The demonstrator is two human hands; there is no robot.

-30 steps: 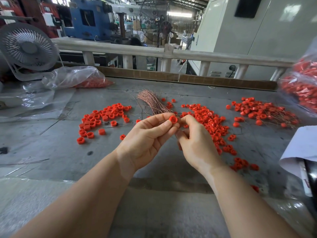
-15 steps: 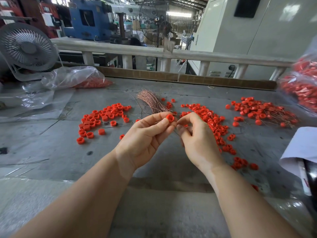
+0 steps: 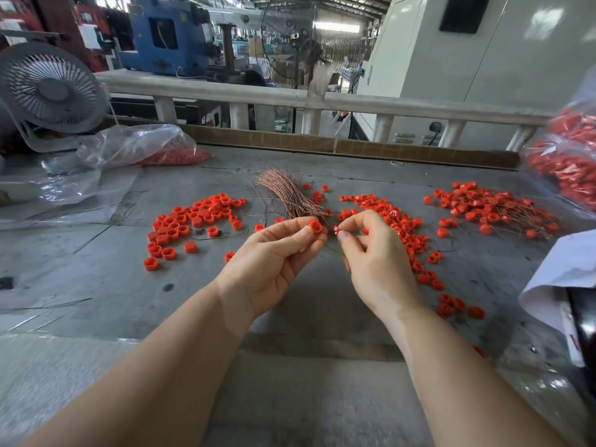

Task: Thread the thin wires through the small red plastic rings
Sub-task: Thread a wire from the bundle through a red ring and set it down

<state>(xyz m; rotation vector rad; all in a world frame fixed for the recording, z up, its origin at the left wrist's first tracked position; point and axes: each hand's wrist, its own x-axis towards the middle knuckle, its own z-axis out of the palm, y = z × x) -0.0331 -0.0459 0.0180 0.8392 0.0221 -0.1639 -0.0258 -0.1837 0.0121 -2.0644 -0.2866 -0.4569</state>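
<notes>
The right hand has been drawn slightly away from the left hand; a small red plastic ring is pinched in the left, something thin, apparently wire, in the right. Threaded rings are piled far right, loose rings and the copper wire bundle remain on the grey bench.

head view: single, worn on head | faces forward and down over grey table | close above it | railing beyond table
</notes>
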